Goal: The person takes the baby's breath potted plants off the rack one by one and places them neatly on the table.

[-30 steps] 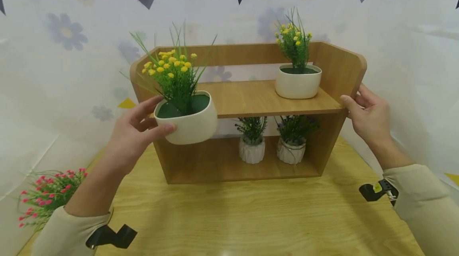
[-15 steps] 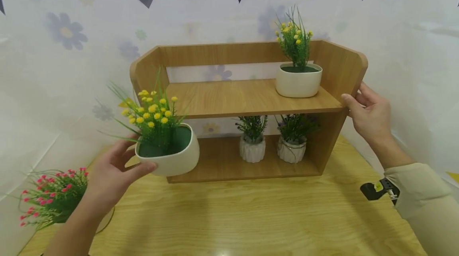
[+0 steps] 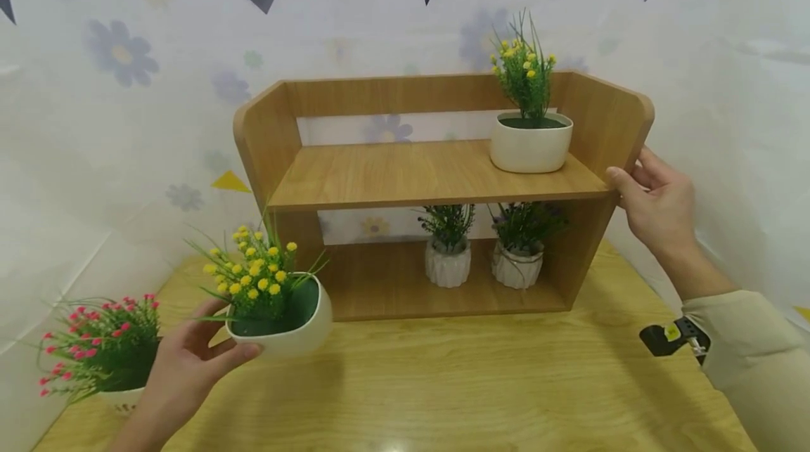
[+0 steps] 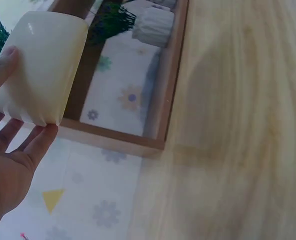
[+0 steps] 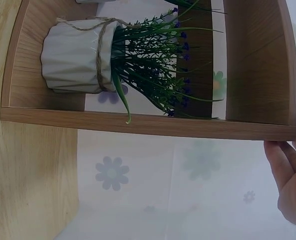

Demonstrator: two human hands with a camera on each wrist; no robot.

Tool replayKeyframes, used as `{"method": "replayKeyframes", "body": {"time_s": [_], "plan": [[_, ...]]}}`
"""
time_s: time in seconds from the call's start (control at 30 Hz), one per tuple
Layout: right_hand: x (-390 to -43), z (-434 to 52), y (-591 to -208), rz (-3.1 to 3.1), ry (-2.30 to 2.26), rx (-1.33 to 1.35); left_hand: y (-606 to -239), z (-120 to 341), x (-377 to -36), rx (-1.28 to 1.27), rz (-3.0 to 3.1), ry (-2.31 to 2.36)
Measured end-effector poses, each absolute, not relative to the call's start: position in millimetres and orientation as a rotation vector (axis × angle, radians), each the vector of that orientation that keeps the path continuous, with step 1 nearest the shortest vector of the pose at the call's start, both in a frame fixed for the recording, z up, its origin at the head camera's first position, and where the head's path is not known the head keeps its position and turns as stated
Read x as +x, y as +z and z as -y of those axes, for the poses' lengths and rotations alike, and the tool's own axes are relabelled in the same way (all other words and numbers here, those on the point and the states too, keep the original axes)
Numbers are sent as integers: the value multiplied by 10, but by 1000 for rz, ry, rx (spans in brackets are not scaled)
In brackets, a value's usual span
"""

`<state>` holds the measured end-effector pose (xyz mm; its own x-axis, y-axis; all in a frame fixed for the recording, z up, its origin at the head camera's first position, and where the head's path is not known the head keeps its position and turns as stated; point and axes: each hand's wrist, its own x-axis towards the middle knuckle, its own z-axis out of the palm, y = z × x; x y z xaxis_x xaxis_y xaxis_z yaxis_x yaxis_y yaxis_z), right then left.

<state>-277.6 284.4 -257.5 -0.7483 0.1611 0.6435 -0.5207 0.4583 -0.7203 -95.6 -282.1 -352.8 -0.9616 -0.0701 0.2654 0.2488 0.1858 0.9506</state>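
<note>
left hand (image 3: 190, 360) grip cupped the yellow-flower pot (image 3: 285, 329), low over the surface (image 3: 481, 389) left-front of the shelf (image 3: 436, 181) | right hand (image 3: 654, 206) grip clasped shelf's right side | risk: tilted pot could slip from the one-sided hold

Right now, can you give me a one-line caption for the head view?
Left hand holds a yellow-flowered pot by the table; right hand grips the shelf unit's side.

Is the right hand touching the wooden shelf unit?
Touching. The head view shows the right hand with its thumb and fingers on the right side panel of the shelf unit; the right wrist view shows fingertips against the panel's edge.
</note>
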Motion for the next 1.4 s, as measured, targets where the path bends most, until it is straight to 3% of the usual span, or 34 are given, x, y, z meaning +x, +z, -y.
{"method": "replayKeyframes", "body": {"time_s": [0.23, 0.4, 1.4], "plan": [[-2770, -2843, -2559, 2054, 1323, 274, -3774, 2957, -904, 152, 2411, -1792], [-2777, -2841, -2562, 2059, 1317, 266, -3949, 3034, -881, 211, 2478, -1759], [-2789, -2848, -2595, 2025, 1324, 331, -4461, 3194, -949, 18, 2352, -1725]]}}
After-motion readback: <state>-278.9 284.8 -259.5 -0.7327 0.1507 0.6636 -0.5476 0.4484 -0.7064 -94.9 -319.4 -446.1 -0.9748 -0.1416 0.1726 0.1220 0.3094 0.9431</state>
